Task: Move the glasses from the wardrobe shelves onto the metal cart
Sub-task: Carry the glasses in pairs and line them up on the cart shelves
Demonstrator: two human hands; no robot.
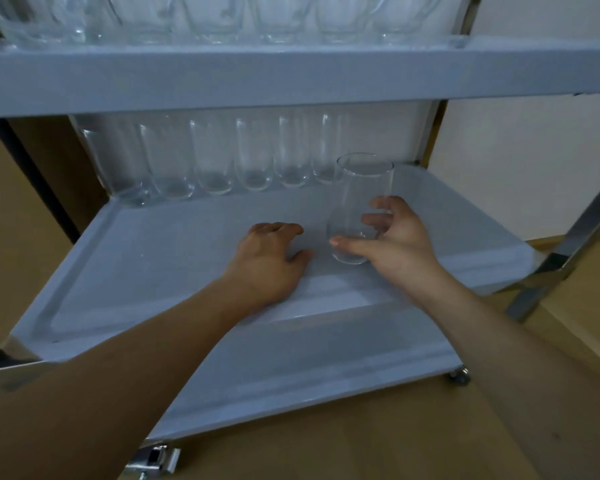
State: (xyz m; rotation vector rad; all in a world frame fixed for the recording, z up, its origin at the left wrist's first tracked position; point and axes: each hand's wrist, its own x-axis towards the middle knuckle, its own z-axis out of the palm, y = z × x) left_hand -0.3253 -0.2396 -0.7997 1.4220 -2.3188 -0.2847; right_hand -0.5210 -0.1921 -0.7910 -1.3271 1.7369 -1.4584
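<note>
A tall clear glass (359, 195) stands upright over the middle shelf (174, 244) of the metal cart. My right hand (395, 244) grips it low down, thumb in front and fingers curled behind. My left hand (271, 261) hovers or rests just left of the glass with loosely curled fingers and holds nothing. Several tall glasses (215, 157) stand in a row along the back of the same shelf. Several wider glasses (274, 19) fill the cart's top shelf (291, 77).
The cart's bottom shelf (291, 372) lies below my forearms. Its chrome leg (568, 244) slants down at the right, and casters (459, 375) rest on the wooden floor. A white wall is behind on the right.
</note>
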